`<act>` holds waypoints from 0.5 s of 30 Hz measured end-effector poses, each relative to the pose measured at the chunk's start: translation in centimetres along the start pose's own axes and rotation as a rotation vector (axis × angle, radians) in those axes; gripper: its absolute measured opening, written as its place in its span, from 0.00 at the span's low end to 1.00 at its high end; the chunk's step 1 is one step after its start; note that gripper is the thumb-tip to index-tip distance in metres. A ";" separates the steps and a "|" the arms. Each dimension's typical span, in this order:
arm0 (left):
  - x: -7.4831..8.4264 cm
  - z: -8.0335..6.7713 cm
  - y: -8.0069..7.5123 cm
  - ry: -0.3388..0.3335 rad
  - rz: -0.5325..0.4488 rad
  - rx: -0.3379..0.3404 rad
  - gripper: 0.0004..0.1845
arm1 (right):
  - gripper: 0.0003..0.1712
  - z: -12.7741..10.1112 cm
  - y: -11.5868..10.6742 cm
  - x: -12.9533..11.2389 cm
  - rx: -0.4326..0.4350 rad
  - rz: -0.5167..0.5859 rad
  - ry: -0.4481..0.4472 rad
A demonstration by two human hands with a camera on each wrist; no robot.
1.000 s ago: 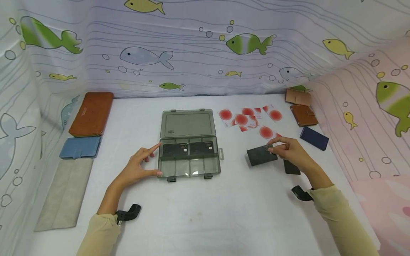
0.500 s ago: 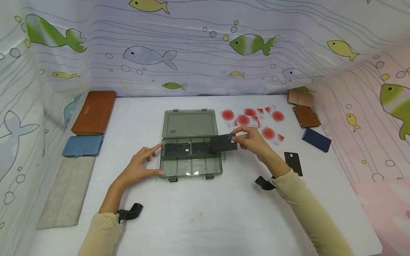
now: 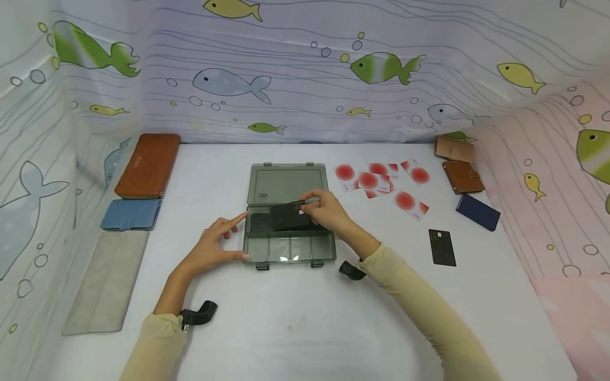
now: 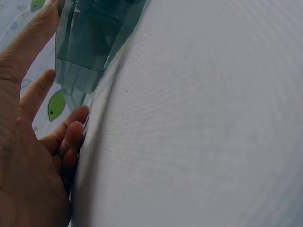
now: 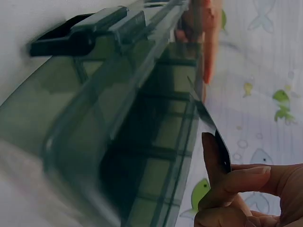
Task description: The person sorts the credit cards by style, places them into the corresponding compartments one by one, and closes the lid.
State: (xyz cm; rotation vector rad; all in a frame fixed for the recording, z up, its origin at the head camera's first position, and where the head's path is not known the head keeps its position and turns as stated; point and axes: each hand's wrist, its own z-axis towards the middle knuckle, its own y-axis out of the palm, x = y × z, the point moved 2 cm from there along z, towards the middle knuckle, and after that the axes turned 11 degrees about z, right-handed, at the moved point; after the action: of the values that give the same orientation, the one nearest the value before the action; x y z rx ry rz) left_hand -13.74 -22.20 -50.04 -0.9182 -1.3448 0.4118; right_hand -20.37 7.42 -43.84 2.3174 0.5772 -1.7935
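A smoky green, see-through divided plastic case (image 3: 287, 183) lies on the white table with its lid folded back. My right hand (image 3: 328, 214) pinches a black card (image 3: 287, 218) by its right end, slightly tilted over the rear compartments. In the right wrist view the card (image 5: 222, 149) is seen nearly edge-on, above the case (image 5: 156, 118). Dark cards lie in the rear row, partly hidden beneath it; the front row shows bare dividers. With thumb and index stretched out, my left hand (image 3: 209, 246) touches the case's left side. Another black card (image 3: 442, 247) lies on the table.
Several red-and-white cards (image 3: 374, 181) are scattered right of the lid. Brown (image 3: 463, 177), tan (image 3: 455, 149) and navy (image 3: 478, 212) wallets line the right edge. Brown (image 3: 149, 165), blue (image 3: 130, 214) and grey (image 3: 106, 282) wallets lie at left. A printed curtain (image 3: 305, 69) stands behind.
My right hand has carried the black card leftward from the table's right side to above the case's rear row. The left hand has kept its place at the case.
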 end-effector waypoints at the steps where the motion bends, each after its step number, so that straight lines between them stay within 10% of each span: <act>1: 0.0 0.0 0.0 -0.002 -0.001 0.000 0.54 | 0.15 0.2 0.5 0.0 -0.003 -0.008 -0.010; 15: -0.1 -0.1 -0.1 -0.005 -0.019 0.005 0.53 | 0.17 1.2 5.6 0.4 0.022 -0.191 -0.058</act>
State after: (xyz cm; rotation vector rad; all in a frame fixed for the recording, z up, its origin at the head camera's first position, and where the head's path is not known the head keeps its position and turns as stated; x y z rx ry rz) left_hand -13.65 -22.31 -50.02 -0.9003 -1.3556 0.4032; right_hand -19.13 1.96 -45.19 2.2835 0.7978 -1.9505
